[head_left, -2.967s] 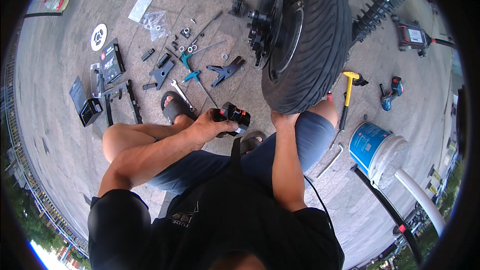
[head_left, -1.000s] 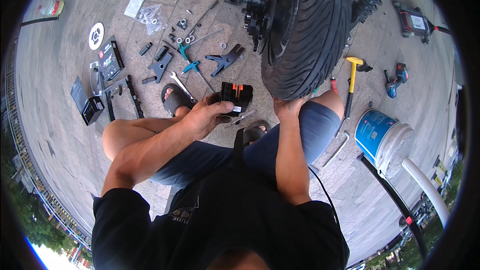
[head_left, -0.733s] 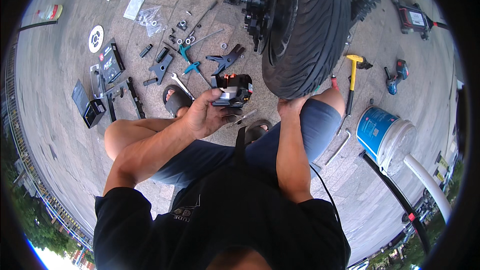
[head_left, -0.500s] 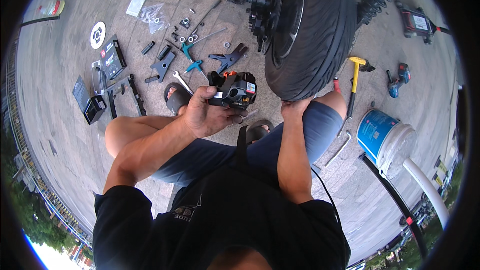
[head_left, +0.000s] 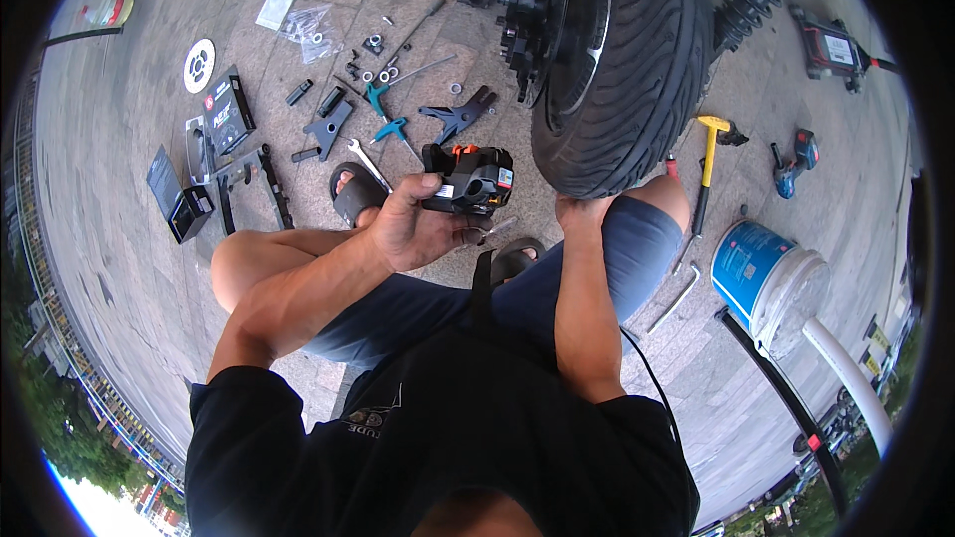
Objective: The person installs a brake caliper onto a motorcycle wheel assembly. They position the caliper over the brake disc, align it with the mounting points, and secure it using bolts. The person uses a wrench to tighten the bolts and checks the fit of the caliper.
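My left hand [head_left: 413, 229] is closed around a black brake caliper [head_left: 473, 182] with orange pieces at its top, held up between my knees and left of the wheel. Beneath the large black tyre [head_left: 622, 89], my right hand [head_left: 585, 209] touches its lower end; the fingers are hidden behind the rubber. The wheel stands upright, with a dark hub assembly [head_left: 522, 35] on its left side. On the ground beyond the caliper lie a combination wrench [head_left: 370, 165], teal T-handle hex keys [head_left: 388, 127] and a black forked bracket [head_left: 460, 115].
To the right are a yellow-headed hammer [head_left: 709, 159], a cordless drill [head_left: 794, 164], a blue-and-white bucket [head_left: 761, 273] and a bent metal bar [head_left: 676, 300]. Open boxes [head_left: 182, 201], sockets [head_left: 330, 101] and washers [head_left: 386, 74] lie to the left. A coil spring [head_left: 761, 0] rises beside the wheel.
The tyre's tread, blurred before, shows sharply, and its pattern and the rim's bright spots have shifted, so the wheel seems turned slightly. My left hand still holds the brake caliper in nearly the same place.
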Motion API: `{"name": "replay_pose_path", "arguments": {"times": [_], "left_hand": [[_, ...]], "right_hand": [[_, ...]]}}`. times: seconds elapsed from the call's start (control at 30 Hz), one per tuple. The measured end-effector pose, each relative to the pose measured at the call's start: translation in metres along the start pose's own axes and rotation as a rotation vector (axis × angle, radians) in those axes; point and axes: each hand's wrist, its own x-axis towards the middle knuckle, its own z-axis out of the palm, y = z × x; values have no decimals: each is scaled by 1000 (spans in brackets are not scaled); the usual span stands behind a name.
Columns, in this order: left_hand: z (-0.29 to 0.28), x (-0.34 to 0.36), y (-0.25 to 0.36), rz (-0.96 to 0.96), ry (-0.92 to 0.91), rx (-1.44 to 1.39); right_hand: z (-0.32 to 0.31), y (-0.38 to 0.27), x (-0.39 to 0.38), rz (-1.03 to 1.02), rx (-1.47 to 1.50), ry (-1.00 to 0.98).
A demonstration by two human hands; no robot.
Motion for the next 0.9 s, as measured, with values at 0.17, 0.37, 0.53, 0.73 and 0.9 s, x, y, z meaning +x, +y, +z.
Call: {"name": "replay_pose_path", "arguments": {"times": [0.17,0.37,0.53,0.73,0.9], "left_hand": [[-3,0,1,98,102,215],[1,1,1,235,121,298],[6,2,-1,346,178,479],[7,5,-2,357,191,528],[2,5,-5,375,162,506]], "right_hand": [[-4,1,2,-14,-18,29],[-9,-2,6,-115,-77,54],[0,-10,-8,-76,-44,188],[-3,-9,-6,-63,-102,119],[-22,1,11,3,-75,36]]}}
